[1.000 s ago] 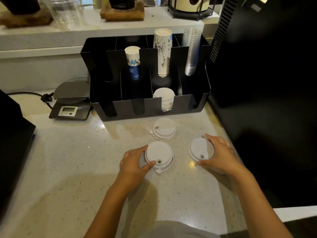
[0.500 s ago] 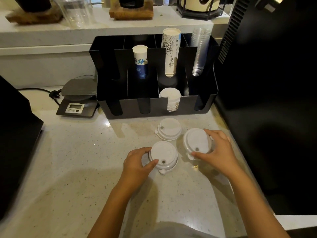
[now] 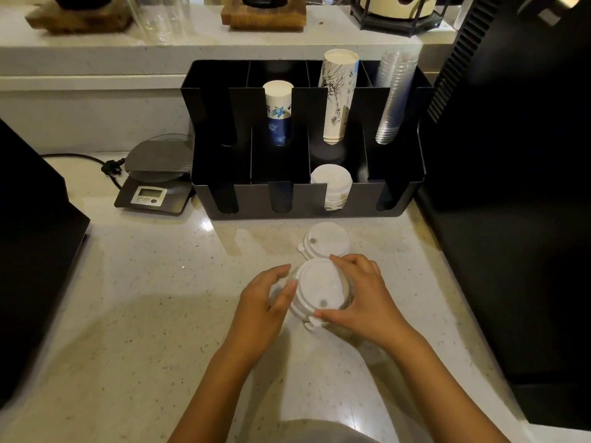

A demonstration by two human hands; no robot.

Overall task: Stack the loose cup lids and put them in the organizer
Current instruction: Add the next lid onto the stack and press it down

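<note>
Two white cup lids sit one on top of the other as a stack (image 3: 319, 287) on the speckled counter, between my hands. My left hand (image 3: 267, 300) cups the stack's left side and my right hand (image 3: 358, 290) grips its right rim and front edge. A third white lid (image 3: 326, 240) lies loose just behind the stack. The black organizer (image 3: 256, 199) stands further back, with a stack of white lids (image 3: 332, 183) in its third front slot.
The organizer's rear slots hold paper cups (image 3: 277, 110), taller paper cups (image 3: 337, 97) and clear plastic cups (image 3: 395, 97). A digital scale (image 3: 153, 177) with a cord sits left of it. A black machine (image 3: 511, 155) bounds the right and a black appliance (image 3: 28, 251) the left.
My right hand carried its lid leftward and set it over the lid under my left hand; both hands now close around the pair. The rear lid stayed put.
</note>
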